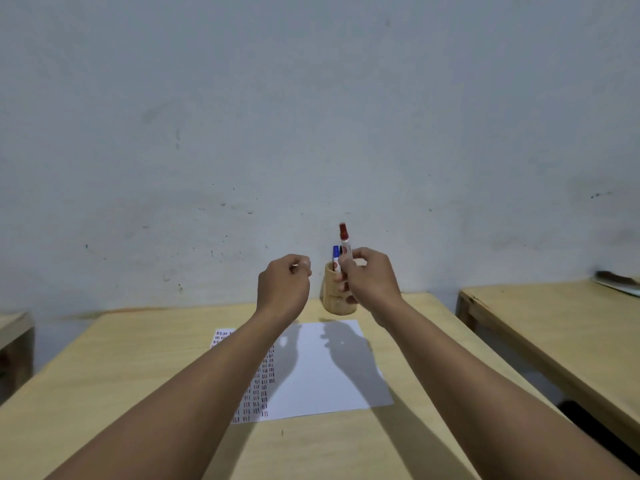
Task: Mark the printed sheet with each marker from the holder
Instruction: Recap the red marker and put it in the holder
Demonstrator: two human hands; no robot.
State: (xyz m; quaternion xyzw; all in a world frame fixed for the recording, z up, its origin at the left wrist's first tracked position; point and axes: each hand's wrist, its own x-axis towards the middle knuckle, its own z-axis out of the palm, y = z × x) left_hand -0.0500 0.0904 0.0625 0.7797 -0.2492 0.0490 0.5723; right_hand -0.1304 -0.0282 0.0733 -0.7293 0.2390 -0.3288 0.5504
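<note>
A white printed sheet [322, 372] lies on the wooden table [138, 368], with rows of small red and blue marks down its left part, partly hidden by my left forearm. Behind it stands a round wooden holder [332, 299] with a blue-capped marker [335, 255] and a dark one in it. My right hand [367, 278] holds a white marker with a red cap [344, 242] upright, just above the holder. My left hand [284, 285] hovers to the left of the holder, fingers curled shut, nothing seen in it.
A second wooden table [554, 323] stands to the right across a narrow gap, with a flat object [620, 280] at its far end. Another table edge [14, 327] shows at the left. A pale wall rises right behind the holder.
</note>
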